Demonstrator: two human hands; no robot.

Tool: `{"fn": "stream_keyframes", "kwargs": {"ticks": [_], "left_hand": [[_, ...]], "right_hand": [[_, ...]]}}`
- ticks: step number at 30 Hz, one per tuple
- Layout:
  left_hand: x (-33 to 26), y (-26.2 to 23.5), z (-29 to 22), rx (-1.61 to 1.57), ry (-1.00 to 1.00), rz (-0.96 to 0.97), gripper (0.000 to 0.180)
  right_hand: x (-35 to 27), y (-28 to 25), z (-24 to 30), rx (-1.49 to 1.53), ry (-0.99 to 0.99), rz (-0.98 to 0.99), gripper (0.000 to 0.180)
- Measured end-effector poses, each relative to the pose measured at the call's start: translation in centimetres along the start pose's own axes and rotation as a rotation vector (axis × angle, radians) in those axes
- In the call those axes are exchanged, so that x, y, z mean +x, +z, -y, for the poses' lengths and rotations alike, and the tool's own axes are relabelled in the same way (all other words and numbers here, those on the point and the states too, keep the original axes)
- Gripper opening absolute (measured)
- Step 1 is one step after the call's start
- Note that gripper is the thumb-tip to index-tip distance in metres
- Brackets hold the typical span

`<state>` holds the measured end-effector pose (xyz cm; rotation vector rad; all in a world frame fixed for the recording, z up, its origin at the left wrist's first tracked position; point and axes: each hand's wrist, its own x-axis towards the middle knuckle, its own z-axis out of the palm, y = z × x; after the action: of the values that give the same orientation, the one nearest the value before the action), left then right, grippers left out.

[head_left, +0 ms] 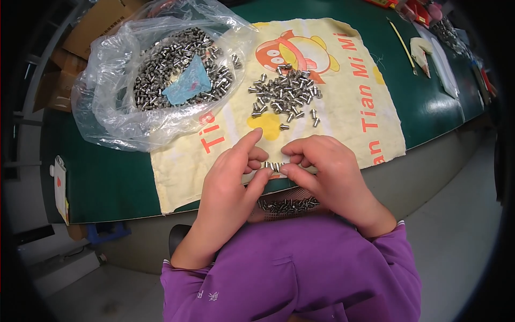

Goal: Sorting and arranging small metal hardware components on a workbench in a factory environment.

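Close to the front edge of the cloth [182,180], a short row of small shiny metal headed pins [275,167] lies side by side between my two hands. The fingers and thumb of my left hand [225,177] pinch the row's left end, with the index finger raised. At the right end, my right hand [331,167] closes its thumb and curled fingers on the row. Just beyond the hands is a loose pile of similar metal pieces [287,90]. Below them, partly hidden under the table edge, a mesh basket [257,216] holds many more.
A large clear plastic bag [102,115] full of metal pieces stands back left, with a blue scrap [188,83] inside. Cardboard boxes [99,27] are behind it. On the green table [429,115], a yellow stick [401,43] and a white strip [444,67] lie far right.
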<state>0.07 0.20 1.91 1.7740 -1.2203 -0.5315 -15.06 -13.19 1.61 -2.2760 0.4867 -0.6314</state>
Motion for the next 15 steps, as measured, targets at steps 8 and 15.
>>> {"fn": "stream_keyframes", "kwargs": {"ticks": [8,15], "left_hand": [[-0.4,0.4,0.7,-0.010,0.043,0.019,0.070],[-0.6,0.4,1.0,-0.020,0.077,0.033,0.077]], "right_hand": [[-0.1,0.3,0.2,0.000,-0.034,0.040,0.027],[-0.3,0.4,0.1,-0.002,-0.045,0.024,0.031]]}}
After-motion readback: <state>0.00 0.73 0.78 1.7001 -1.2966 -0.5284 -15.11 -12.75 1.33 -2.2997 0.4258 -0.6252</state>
